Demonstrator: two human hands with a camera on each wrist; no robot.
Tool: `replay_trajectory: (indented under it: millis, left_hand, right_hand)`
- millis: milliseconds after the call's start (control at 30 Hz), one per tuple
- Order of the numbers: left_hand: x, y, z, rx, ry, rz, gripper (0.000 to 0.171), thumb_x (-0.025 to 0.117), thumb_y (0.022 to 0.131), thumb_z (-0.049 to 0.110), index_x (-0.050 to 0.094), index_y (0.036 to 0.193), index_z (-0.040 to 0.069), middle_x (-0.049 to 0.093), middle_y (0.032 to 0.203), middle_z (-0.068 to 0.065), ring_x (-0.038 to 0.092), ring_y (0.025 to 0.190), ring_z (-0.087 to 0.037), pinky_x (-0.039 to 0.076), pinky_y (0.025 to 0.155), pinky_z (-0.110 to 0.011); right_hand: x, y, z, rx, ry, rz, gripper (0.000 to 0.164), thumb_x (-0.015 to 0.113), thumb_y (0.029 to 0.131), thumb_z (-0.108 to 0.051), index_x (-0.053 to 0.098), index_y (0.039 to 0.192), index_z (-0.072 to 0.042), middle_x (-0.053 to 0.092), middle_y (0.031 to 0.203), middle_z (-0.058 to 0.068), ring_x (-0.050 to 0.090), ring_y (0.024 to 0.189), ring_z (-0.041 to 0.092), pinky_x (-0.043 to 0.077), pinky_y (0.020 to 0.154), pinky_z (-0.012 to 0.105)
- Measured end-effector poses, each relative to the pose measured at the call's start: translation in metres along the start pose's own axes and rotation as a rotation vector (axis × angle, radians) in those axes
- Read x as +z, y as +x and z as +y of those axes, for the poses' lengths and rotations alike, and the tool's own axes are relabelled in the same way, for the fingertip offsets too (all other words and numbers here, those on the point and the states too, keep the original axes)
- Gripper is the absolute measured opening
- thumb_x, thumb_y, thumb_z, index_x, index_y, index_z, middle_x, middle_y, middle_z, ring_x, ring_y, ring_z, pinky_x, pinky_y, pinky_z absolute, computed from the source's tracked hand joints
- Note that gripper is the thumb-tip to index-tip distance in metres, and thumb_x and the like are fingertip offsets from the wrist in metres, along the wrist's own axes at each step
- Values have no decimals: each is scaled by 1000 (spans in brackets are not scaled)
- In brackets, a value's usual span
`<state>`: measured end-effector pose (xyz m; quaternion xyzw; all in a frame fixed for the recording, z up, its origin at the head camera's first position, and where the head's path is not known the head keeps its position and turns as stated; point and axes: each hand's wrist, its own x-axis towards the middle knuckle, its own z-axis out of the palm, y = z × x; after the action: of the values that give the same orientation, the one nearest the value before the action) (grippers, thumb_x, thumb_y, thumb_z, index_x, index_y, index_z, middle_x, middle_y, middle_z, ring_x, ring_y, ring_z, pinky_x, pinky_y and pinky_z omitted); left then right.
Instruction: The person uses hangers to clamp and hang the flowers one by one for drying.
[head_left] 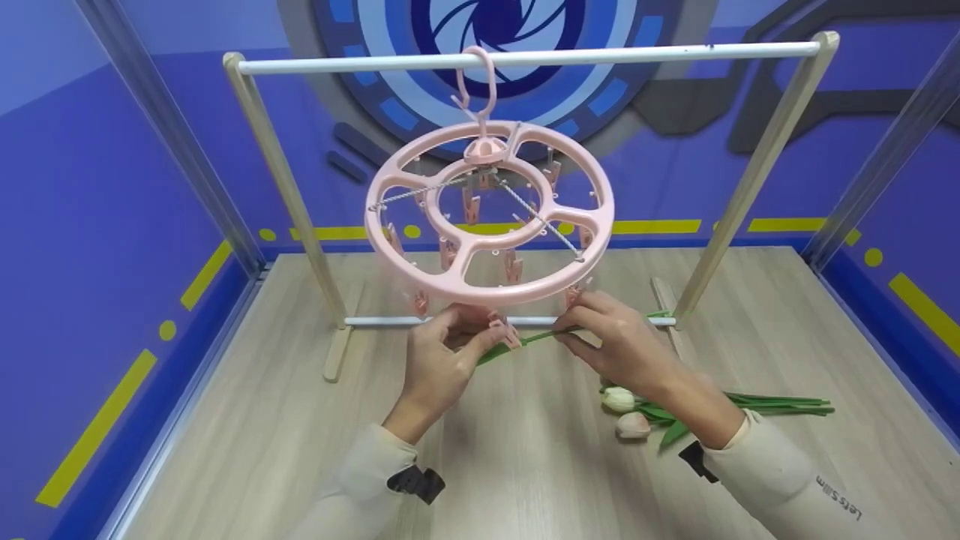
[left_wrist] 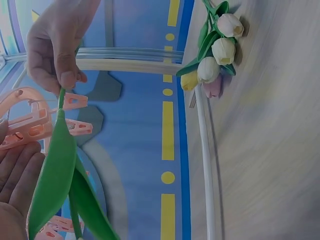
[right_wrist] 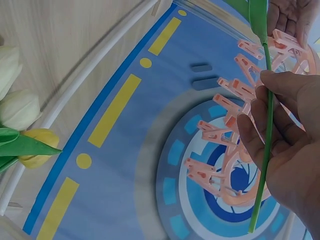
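Note:
A round pink clip hanger (head_left: 540,289) hangs at the middle, with pink pegs dangling from its rings. At its near rim my left hand (head_left: 442,360) pinches a pink peg (head_left: 505,331) between thumb and fingers; the same peg (left_wrist: 30,125) is large in the left wrist view. My right hand (head_left: 622,341) holds a green tulip stem (right_wrist: 268,120) between thumb and fingers, to the right of that peg. Broad leaves (left_wrist: 55,165) on the stem reach past the peg's jaws toward my left hand. The tulip's blossom is out of sight.
The hanger's hook sits over the white top bar (head_left: 637,54) of a wooden-legged stand (head_left: 750,187). Several tulips (head_left: 619,400), white, pink and yellow, lie on the table under my right forearm. A white lower bar (head_left: 382,321) runs behind my hands. Blue panels (head_left: 97,247) enclose the table.

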<state>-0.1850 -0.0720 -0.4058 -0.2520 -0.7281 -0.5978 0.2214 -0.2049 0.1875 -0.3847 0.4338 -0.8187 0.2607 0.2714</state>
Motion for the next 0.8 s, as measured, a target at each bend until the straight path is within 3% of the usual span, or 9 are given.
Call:
replay_trajectory:
  millis: [200,800]
  left_hand:
    - [2,1,-1,-3,-11,0,22,85,93,16,75,108,4,77,102,3,76,89,-17,65,80,-35]
    - [4,0,-2,-29,17,-11,23,85,94,19,77,112,7,78,102,5,75,90,-15,65,79,-37]
  right_hand:
    - [2,3,-3,-51,10,31,28,90,78,9,73,96,-5,69,100,4,68,94,19,63,77,36]
    - [5,4,-6,-30,29,9,27,89,80,9,73,98,-4,70,105,3,69,99,19,63,83,36]
